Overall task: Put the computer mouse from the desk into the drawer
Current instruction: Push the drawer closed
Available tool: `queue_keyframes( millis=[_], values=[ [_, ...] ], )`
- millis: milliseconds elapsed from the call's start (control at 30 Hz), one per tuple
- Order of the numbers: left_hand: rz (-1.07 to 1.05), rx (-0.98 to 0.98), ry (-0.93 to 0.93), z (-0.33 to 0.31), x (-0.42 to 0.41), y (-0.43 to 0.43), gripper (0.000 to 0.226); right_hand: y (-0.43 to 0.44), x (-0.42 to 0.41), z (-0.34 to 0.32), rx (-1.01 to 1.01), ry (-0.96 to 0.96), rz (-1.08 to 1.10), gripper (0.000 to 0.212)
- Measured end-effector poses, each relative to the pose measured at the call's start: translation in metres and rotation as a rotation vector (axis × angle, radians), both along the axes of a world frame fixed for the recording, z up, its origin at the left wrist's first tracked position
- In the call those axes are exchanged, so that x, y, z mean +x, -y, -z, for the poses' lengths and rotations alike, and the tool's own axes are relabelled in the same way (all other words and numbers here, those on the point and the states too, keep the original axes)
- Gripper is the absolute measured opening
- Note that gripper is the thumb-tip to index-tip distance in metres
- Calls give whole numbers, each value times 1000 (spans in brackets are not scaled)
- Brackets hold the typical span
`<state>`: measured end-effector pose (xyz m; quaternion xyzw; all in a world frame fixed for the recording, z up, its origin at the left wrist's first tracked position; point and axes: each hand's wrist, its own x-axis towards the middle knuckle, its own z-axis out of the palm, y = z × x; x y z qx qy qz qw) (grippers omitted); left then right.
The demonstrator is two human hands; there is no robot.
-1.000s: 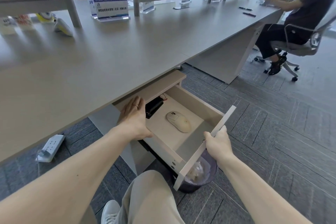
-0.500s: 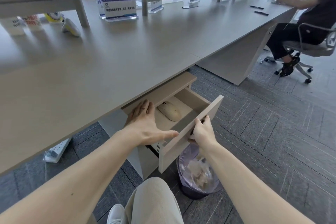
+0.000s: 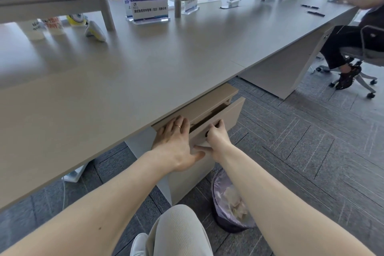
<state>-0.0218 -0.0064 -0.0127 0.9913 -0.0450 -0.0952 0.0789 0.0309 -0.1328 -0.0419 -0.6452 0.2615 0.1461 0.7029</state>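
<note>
A: Mouse position?
B: Not visible. Drawer [image 3: 216,118] under the counter [image 3: 128,81] shows only a narrow dark slit along its top edge; contents hidden.
A: Hands?
B: Left hand [image 3: 176,143] lies flat and spread on the cabinet top beside the slit, ring on one finger, thumb reaching to the drawer front. Right hand [image 3: 217,137] is curled over the front's upper edge, fingers hooked on it.
A: Any writing?
B: Acrylic sign [image 3: 149,9] at the far side, white card with purple band and one line of dark characters, too blurred to read. Cups [image 3: 44,27] at left carry red and black print, also unreadable.
A: Floor?
B: Waste bin [image 3: 230,203] with a lilac liner, beside the cabinet.
</note>
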Motion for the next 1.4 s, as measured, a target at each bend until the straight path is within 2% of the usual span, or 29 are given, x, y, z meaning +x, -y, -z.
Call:
queue_keyframes(
  millis=[233,467,667,1033,1200,1333,1400],
  values=[
    [-3,-41,101,14,-3,1,102,-19,11,2,140,28,6,71],
    [11,-38,144,24,-5,0,97,-15,17,5,208,29,35,69],
    [18,-18,155,26,-7,1,100,-17,18,8,227,46,55,74],
    [10,-4,86,22,-6,1,103,-11,19,10,273,30,9,70],
    [16,-74,28,10,-1,-5,93,7,8,-23,56,22,-116,60],
    [24,-162,-26,-9,-1,-16,80,35,-9,-74,-82,143,-181,63],
    [35,-229,-43,-23,-8,-16,79,51,-23,-108,-199,277,-277,64]
  ],
)
